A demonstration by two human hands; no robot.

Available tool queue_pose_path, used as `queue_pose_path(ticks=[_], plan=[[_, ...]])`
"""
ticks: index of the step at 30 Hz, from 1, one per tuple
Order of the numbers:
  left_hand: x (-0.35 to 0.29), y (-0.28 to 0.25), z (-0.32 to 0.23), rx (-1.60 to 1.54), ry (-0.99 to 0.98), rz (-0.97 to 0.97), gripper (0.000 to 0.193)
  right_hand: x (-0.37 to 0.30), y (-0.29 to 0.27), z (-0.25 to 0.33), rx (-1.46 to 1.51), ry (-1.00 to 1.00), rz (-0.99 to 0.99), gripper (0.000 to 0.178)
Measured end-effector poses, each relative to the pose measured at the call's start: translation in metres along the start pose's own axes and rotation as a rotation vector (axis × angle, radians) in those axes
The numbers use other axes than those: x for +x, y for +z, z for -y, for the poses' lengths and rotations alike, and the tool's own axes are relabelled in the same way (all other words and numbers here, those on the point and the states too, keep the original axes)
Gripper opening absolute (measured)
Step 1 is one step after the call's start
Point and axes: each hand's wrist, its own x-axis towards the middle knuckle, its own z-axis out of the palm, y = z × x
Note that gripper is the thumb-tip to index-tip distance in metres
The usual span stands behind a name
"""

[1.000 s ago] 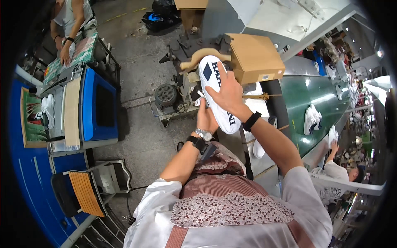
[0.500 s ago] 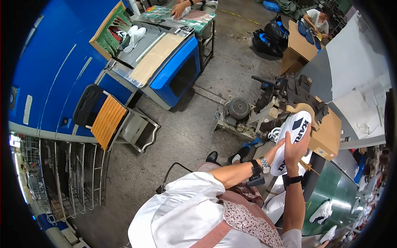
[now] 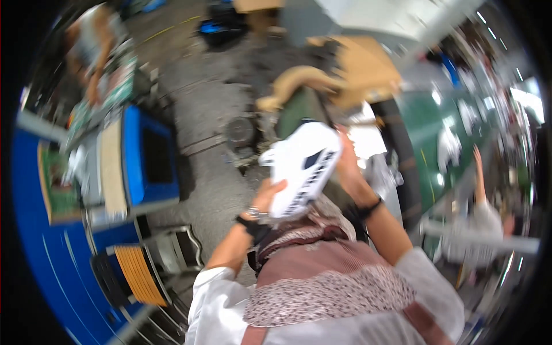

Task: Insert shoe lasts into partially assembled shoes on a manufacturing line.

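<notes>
A white lace-up shoe [image 3: 305,167] with a dark patch and black lettering is held in front of my body, its laces toward the left edge. My left hand [image 3: 269,194] grips its lower left side, the thumb lying over the white surface. Along the upper right side, my right hand [image 3: 347,164] is closed on the same shoe, its fingers partly hidden and blurred. Just beyond the shoe is a machine with a curved tan pad [image 3: 299,83] and a dark green part below it.
A motor [image 3: 238,132] sits on the floor left of the machine. Behind it stands a cardboard box [image 3: 368,66]. To the right runs a green conveyor belt [image 3: 422,132] carrying white shoes. A blue machine [image 3: 132,155], a slatted chair [image 3: 138,276] and a co-worker [image 3: 95,40] are left.
The view has swung to the right, with much blur. My left hand has shifted from across the shoe to its lower left side. Both hands still hold the shoe, now nearer the picture's middle.
</notes>
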Motion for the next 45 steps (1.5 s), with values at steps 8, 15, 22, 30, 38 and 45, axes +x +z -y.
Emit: queue_pose_path(ticks=[8, 15, 22, 30, 38, 45], plan=[[-0.093, -0.051, -0.038, 1.056, -0.004, -0.072, 0.066, 0.060, 0.052, -0.015, 1.445, 0.507, 0.555, 0.063], [0.009, -0.001, 0.024, 1.338, 0.106, -0.427, 0.064, -0.013, -0.072, 0.034, 1.106, 0.253, 0.453, 0.067], [0.230, 0.138, 0.104, 1.638, 0.412, -0.394, 0.082, -0.130, -0.282, -0.053, 0.529, 0.289, -0.186, 0.071], [0.254, 0.223, 0.229, 1.751, 0.540, -0.173, 0.090, -0.283, -0.362, -0.208, -0.755, 0.489, -0.910, 0.067], [0.263, 0.228, 0.321, 1.270, 0.192, -0.455, 0.063, -0.248, -0.352, -0.152, -0.809, 0.355, -0.813, 0.069], [0.193, 0.215, 0.240, 0.272, -0.391, 0.097, 0.045, -0.158, -0.318, -0.122, 0.307, 0.250, -0.562, 0.077]])
